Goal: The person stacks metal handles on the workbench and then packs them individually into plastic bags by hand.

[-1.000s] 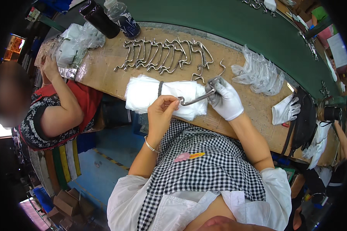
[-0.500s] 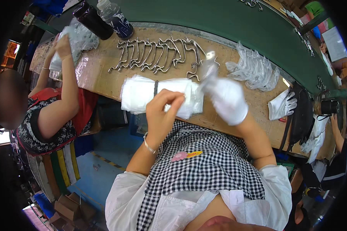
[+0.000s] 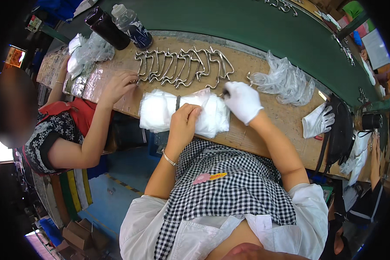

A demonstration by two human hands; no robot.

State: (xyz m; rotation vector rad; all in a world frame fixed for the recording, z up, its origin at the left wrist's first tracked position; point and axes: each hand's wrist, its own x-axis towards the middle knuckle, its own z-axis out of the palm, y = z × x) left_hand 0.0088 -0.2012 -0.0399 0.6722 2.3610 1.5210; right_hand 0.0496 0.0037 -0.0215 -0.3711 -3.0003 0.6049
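A stack of clear-white plastic bags (image 3: 156, 110), bound by a dark band (image 3: 178, 102), lies in front of me. My bare left hand (image 3: 183, 125) is closed in a pinch over the stack, on the raised edge of a plastic bag (image 3: 201, 97). Just right of the stack, my white-gloved right hand (image 3: 243, 103) has its fingers curled together. A small dark, shiny bit shows at its fingertips; the glove hides what it is. Beyond the stack stands a row of bent chrome metal handles (image 3: 173, 69), the rightmost close to my right hand.
Bagged pieces (image 3: 286, 82) lie to the right, then a spare white glove (image 3: 317, 121) and a black bag (image 3: 339, 130). Two bottles (image 3: 132, 28) stand far left. A co-worker's hand (image 3: 119, 86) reaches the row's left end. Behind runs a green belt (image 3: 229, 30).
My right hand has come down and left, and the blurred shiny piece above it is gone. My left hand moved slightly. The co-worker's hand went from the bags at left to the metal row.
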